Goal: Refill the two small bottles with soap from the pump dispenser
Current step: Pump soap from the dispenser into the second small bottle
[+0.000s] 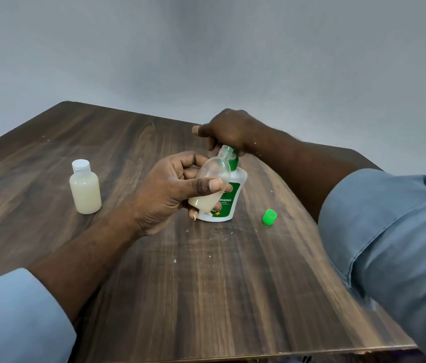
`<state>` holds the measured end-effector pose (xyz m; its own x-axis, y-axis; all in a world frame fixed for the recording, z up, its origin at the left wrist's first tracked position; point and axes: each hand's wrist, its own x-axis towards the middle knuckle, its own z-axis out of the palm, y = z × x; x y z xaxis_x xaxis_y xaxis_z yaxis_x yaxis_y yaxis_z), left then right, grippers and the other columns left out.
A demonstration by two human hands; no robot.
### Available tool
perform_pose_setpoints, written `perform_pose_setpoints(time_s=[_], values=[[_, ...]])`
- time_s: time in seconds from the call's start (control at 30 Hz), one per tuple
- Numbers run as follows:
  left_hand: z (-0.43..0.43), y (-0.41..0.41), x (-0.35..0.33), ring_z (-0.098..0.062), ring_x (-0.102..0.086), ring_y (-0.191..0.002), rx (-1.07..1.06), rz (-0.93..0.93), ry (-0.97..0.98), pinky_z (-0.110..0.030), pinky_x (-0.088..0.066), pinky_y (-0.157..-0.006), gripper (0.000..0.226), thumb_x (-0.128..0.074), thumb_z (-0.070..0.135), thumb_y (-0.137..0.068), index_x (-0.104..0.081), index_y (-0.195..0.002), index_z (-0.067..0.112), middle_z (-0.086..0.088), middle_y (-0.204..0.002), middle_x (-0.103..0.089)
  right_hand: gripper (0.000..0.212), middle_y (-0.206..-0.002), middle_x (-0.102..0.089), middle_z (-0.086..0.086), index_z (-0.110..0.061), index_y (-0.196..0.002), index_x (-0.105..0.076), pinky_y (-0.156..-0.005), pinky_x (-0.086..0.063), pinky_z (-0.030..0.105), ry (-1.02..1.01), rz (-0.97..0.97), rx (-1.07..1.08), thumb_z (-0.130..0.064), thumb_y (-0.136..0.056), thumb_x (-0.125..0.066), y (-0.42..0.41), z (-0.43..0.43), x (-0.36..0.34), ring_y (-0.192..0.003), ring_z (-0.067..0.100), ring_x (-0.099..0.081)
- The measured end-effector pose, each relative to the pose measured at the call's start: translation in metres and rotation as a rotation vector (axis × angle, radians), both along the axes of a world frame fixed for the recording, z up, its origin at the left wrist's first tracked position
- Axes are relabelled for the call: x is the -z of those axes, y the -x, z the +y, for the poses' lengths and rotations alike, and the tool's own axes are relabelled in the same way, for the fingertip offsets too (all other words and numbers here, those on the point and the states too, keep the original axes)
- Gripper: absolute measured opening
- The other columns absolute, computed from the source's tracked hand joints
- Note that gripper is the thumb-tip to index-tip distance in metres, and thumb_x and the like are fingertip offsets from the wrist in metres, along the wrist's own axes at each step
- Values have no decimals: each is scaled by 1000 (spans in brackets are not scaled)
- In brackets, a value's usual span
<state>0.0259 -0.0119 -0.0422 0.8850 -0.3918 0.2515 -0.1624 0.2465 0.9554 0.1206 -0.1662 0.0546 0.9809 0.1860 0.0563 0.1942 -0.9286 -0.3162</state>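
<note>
My left hand point(170, 189) grips a small clear bottle point(213, 176), uncapped and tilted, with pale soap in its lower part; its open neck sits right at the green pump. My right hand point(229, 132) is curled over the green pump head of the white dispenser point(235, 195), which stands on the table just behind the held bottle. The pump head is mostly hidden under my fingers. A second small bottle point(85, 191), full of pale soap and closed with a white cap, stands upright to the left.
A loose green cap point(269, 217) lies on the wooden table point(206, 284) to the right of the dispenser. The table's right edge runs diagonally under my right forearm. A grey wall is behind the table.
</note>
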Motion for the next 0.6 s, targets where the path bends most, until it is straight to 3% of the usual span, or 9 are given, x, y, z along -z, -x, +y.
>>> perform_pose_setpoints(time_s=[0.13,0.27,0.37,0.43,0.53,0.6], values=[[-2,1,0,-38,-76,-88,-15,19,-29,-85,-43,-91,51,-91,30,-72,-67,-112,10,-28,-110,-75,52,-66,-66,-1,-15,-78,-71,-55,-45,27,-115,63,39,-62,-95,-56,2,-1,7,-55,16,-59],[-3,2,0,-55,-70,-96,-14,36,-16,-91,-36,-87,46,-89,26,-76,-66,-112,9,-29,-110,-74,51,-64,-66,-3,-17,-75,-71,-55,-44,27,-156,62,50,-62,-95,-58,1,-3,8,-54,15,-58],[-3,2,0,-59,-67,-104,2,30,-13,-92,-34,-88,43,-85,27,-76,-67,-112,11,-27,-110,-75,52,-55,-61,-6,-18,-70,-69,-51,-41,26,-99,50,47,-61,-95,-57,3,-2,6,-48,12,-55],[-3,2,0,-55,-69,-105,-3,29,-10,-91,-35,-90,40,-90,29,-74,-71,-108,16,-27,-112,-75,52,-59,-63,-5,-17,-72,-69,-51,-41,25,-50,32,39,-62,-95,-56,3,-1,2,-48,12,-55],[-2,2,-2,-40,-76,-94,-15,21,-16,-86,-41,-93,34,-89,32,-73,-74,-102,24,-25,-112,-76,53,-82,-70,0,-17,-77,-68,-55,-42,27,75,-30,-16,-65,-95,-54,-2,1,-4,-59,13,-61],[-1,2,-2,-36,-78,-91,-19,15,-12,-81,-45,-94,31,-90,27,-77,-73,-103,22,-23,-112,-76,52,-79,-70,-1,-16,-77,-69,-56,-43,27,54,-35,-29,-62,-97,-54,-3,3,-3,-60,14,-61]])
